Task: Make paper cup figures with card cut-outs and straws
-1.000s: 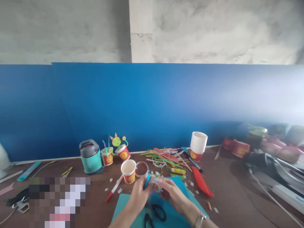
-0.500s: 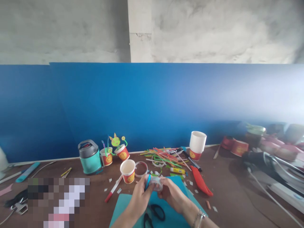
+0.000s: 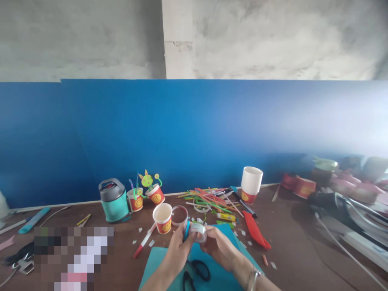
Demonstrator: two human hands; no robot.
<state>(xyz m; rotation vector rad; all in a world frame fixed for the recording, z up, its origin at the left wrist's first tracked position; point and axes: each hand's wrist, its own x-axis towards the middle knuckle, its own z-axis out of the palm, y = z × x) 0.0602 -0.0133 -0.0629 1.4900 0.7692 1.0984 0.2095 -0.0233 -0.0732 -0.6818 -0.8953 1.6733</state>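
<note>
My left hand [image 3: 178, 247] is closed around a small bright-blue piece [image 3: 186, 230] that looks like a curled strip; its exact kind is not clear. Between the two hands is a roll of clear tape [image 3: 199, 228], its ring tilted upward. My right hand [image 3: 218, 245] grips the roll's right side with the fingertips, while my left thumb sits close to its left edge. Black-handled scissors [image 3: 201, 271] rest below the hands on blue paper [image 3: 222, 264], their blades not plainly visible. A paper cup [image 3: 163, 218] stands just beyond my left hand, beside a larger tape ring [image 3: 180, 216].
Behind lie a heap of coloured pipe-like sticks [image 3: 209, 198], a yellow glue stick [image 3: 226, 217] and stacked cups [image 3: 251, 184]. A red marker [image 3: 144, 241], paper scraps and a red pouch-like piece [image 3: 256, 231] surround the paper. A teal flask [image 3: 114, 204] stands left, near decorated cups [image 3: 155, 195].
The tape roll has turned slightly between my hands, so its ring opening shows more. The blue piece appears more upright. Both hands stay in nearly the same place.
</note>
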